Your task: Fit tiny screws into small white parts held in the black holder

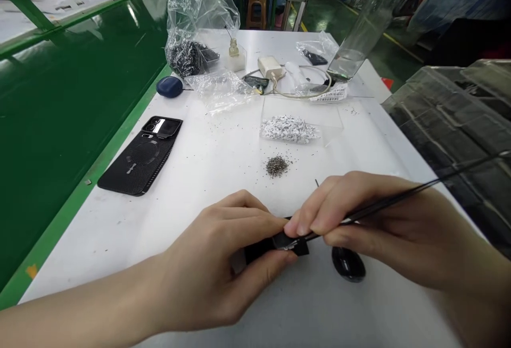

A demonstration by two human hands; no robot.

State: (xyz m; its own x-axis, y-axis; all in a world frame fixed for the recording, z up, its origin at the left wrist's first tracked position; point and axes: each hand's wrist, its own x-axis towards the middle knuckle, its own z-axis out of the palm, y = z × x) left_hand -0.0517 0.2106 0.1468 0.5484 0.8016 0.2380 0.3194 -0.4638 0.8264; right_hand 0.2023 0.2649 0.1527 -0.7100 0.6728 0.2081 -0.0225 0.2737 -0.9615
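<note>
My left hand (223,252) pinches a small, rounded black piece (282,240) between thumb and forefinger, over a black block (255,252) partly hidden by the hand. My right hand (351,215) is closed round a bundle of thin black strands (407,195), perhaps wires or slender rods, which runs off towards the right edge. Its fingertips meet the black piece, and the near end of the strands reaches it. Below the right hand lies a glossy black oval object (348,264). Just beyond both hands is a small pile of tiny dark metal bits (277,166).
White bits (289,129) fill a clear tray in mid-table. A black phone case (139,156) lies left, near a dark blue rounded case (170,87). Plastic bags (199,13), a small glass bottle (233,47) and a white adapter (270,67) stand behind. Clear-lidded trays (451,103) flank the right.
</note>
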